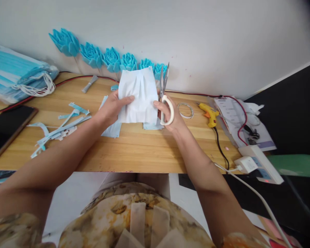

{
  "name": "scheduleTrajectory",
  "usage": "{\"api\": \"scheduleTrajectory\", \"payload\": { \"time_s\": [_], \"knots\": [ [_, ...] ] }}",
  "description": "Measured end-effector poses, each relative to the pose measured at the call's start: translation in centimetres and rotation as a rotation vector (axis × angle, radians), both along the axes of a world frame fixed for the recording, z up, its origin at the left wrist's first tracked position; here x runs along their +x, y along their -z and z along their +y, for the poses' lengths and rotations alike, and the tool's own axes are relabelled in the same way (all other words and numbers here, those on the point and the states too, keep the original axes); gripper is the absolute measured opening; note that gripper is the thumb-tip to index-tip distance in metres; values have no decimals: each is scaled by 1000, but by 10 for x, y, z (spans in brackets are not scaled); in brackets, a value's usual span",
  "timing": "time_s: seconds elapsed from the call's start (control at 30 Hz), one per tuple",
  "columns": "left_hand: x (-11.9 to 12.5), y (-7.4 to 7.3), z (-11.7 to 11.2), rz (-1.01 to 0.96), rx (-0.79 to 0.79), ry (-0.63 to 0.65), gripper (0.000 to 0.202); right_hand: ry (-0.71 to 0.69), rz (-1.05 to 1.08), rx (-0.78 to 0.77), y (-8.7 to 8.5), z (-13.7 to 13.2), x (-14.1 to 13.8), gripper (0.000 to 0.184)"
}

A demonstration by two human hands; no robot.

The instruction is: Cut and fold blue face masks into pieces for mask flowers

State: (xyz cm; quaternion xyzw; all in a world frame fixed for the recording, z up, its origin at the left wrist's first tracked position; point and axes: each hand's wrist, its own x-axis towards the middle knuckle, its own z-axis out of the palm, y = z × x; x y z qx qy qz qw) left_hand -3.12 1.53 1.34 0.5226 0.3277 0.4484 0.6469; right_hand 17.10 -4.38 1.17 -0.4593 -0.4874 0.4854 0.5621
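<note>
Pinching, with left hand (114, 106) and right hand (172, 115), opposite side edges of a pleated sheet (138, 90), up over the worktop (134, 151).
Probably gripped so to keep the pleats spread; carrying scissors (161, 90) looped on the right hand, pointing away, likely for quick reach. Leaving most room toward the near worktop edge; hemmed in behind by blue flowers (91, 55) and wall (209, 38), leftward by loose strips (63, 130).
</note>
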Motion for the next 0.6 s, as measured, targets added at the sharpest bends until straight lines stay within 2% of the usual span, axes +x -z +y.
{"api": "scheduleTrajectory", "payload": {
  "time_s": [0.27, 0.43, 0.6],
  "knots": [
    [2, 1, -8, 35, 8, 185, 51, 100, 4, 90, 2, 4, 2, 63],
    [3, 5, -4, -23, 23, 131, 50, 69, -28, 48, 2, 0, -2, 58],
    [1, 12, 3, 33, 15, 84, 41, 55, -73, 45, 3, -2, -2, 61]
  ]
}}
